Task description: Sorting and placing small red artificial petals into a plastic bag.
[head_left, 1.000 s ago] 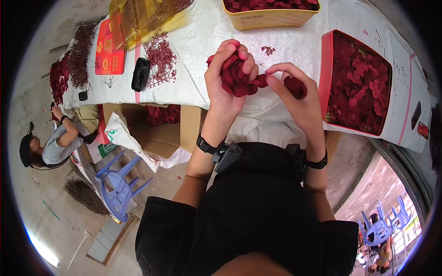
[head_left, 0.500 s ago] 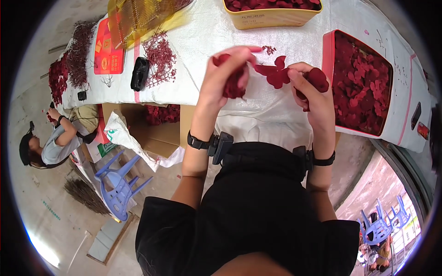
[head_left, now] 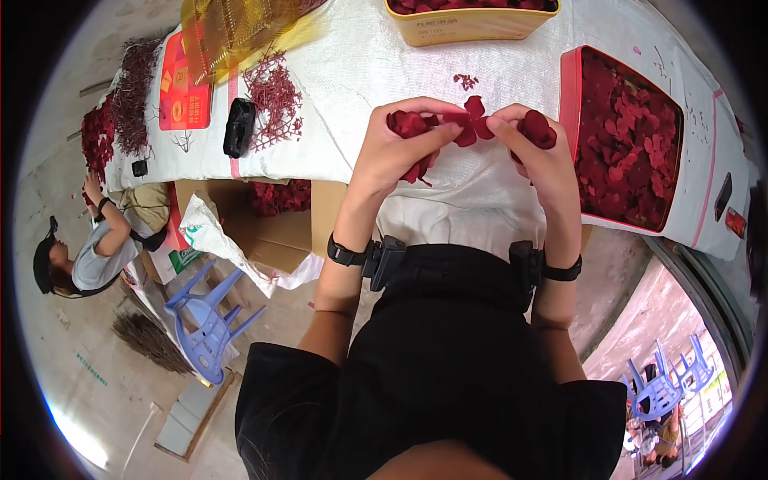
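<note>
Over the white-covered table, my left hand point(head_left: 382, 150) and my right hand point(head_left: 546, 160) meet at a dark red flower point(head_left: 472, 120) with broad petals. Left thumb and forefinger pinch it from one side, right thumb and forefinger from the other. In the left palm, curled fingers also keep a bunch of red petals point(head_left: 410, 125). More red petals point(head_left: 536, 130) are tucked in the right hand. Right of my hands lies a red rectangular tin point(head_left: 570, 96) filled with loose red petals point(head_left: 628, 152). A few small red stem bits point(head_left: 466, 82) rest just beyond the flower.
A yellow tin point(head_left: 472, 30) of petals stands at the far edge. Leftward lie thin red stems point(head_left: 274, 100), a black object point(head_left: 238, 128), a red box lid point(head_left: 184, 84) and yellow mesh point(head_left: 232, 36). Below are a cardboard box point(head_left: 272, 232) and blue stool point(head_left: 204, 328); a person point(head_left: 96, 248) works far left.
My left hand has come right and its thumb and forefinger now pinch the flower. The flower and right hand have shifted slightly left.
</note>
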Demonstrator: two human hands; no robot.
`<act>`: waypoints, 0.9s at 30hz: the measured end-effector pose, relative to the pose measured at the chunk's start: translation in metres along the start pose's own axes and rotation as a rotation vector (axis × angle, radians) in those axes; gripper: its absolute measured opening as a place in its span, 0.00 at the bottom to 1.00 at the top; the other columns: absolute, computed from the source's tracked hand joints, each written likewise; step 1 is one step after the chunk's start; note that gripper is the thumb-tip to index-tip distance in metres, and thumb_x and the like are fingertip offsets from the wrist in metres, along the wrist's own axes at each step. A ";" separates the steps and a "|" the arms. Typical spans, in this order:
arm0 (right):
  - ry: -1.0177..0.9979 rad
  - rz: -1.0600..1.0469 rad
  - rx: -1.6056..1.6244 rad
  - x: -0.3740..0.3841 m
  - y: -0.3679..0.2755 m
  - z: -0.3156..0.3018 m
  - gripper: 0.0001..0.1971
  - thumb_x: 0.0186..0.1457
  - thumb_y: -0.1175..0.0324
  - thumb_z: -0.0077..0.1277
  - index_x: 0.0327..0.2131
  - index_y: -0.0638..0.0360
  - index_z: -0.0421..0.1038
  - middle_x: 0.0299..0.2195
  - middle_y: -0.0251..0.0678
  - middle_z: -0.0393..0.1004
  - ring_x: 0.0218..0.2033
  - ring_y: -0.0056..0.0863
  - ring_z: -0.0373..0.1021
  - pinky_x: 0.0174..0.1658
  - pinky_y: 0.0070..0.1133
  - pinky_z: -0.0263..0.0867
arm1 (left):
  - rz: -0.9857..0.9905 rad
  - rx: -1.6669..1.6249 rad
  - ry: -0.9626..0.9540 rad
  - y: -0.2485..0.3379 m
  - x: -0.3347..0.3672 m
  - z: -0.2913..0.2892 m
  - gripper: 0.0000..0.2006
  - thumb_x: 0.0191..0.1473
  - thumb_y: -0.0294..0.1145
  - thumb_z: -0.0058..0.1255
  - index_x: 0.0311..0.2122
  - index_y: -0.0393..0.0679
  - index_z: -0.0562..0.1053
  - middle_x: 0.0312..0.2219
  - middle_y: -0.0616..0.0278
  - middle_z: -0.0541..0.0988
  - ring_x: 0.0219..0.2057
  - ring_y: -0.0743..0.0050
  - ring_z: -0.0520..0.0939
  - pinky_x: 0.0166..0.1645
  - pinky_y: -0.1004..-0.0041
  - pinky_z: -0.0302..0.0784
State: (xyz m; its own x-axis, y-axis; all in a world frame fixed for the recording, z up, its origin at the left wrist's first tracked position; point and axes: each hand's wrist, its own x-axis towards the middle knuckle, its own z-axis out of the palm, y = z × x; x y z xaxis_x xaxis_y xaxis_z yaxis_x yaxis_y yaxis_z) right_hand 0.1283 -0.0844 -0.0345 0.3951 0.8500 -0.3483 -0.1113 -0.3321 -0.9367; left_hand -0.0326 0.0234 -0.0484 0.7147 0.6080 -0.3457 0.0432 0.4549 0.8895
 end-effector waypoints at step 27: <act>0.006 -0.107 -0.199 0.008 0.012 0.006 0.05 0.53 0.72 0.54 0.32 0.64 0.74 0.23 0.22 0.70 0.25 0.08 0.61 0.29 0.09 0.55 | 0.048 0.083 0.232 -0.014 -0.002 0.001 0.08 0.45 0.20 0.59 0.34 0.35 0.76 0.21 0.64 0.79 0.19 0.86 0.75 0.21 0.86 0.66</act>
State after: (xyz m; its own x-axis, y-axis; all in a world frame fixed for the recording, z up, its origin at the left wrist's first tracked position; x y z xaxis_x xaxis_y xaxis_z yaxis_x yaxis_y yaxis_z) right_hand 0.1245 -0.0790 -0.0491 0.4003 0.8824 -0.2471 0.1134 -0.3152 -0.9422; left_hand -0.0335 0.0152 -0.0597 0.5381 0.7652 -0.3534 0.0771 0.3729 0.9247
